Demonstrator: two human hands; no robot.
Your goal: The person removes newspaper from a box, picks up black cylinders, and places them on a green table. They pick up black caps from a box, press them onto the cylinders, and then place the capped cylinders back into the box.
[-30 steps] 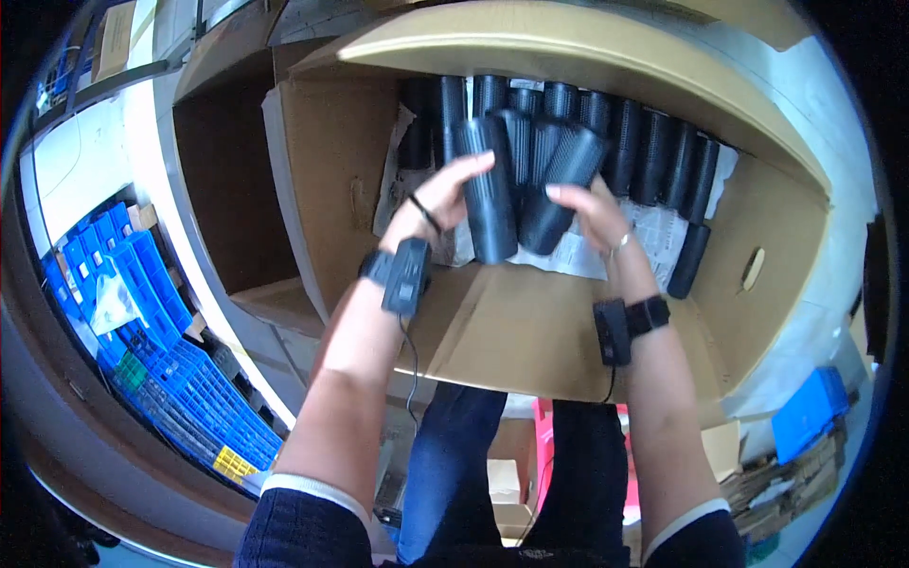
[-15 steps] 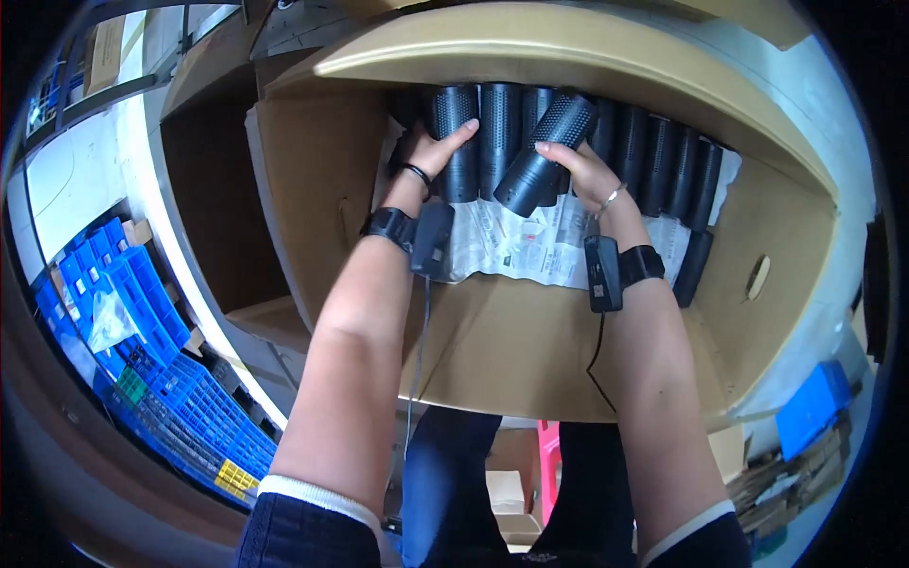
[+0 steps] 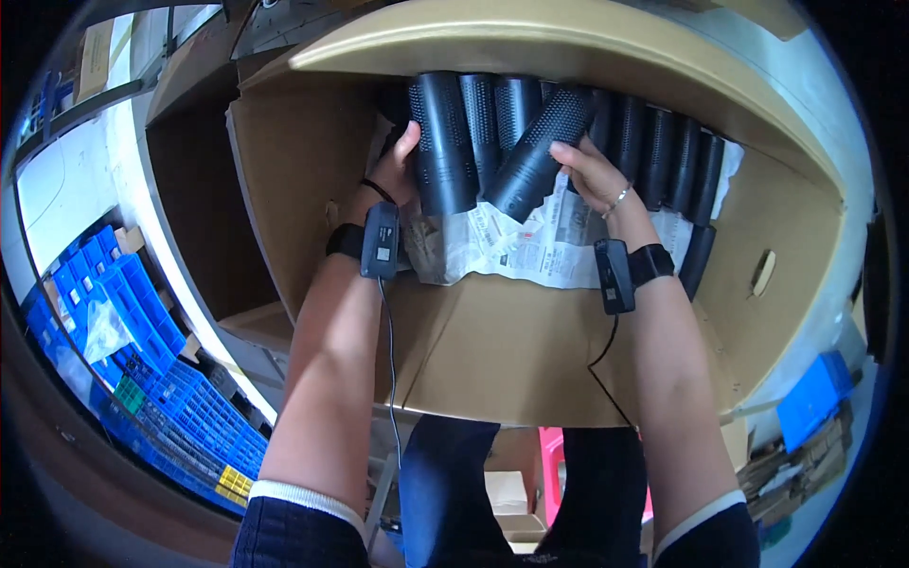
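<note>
Both hands [image 3: 398, 170] (fingers curled) on black tubes [image 3: 442, 142]

Bright, even light; sharp; fisheye-bent, dark corners.

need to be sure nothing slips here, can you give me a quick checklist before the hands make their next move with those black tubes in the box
1. Left hand grips the upright black tube at the left of the row: ok.
2. Right hand holds the tilted black tube: ok, though it leans across its neighbours.
3. Tilted tube lined up with the row of tubes: not ok, it lies slanted.
4. Newspaper lies flat under the tubes: not ok, it is crumpled.
5. Free slot for the tilted tube: cannot tell, the hands and tubes hide it.
6. Cardboard box flaps open and out of the way: ok.
</note>
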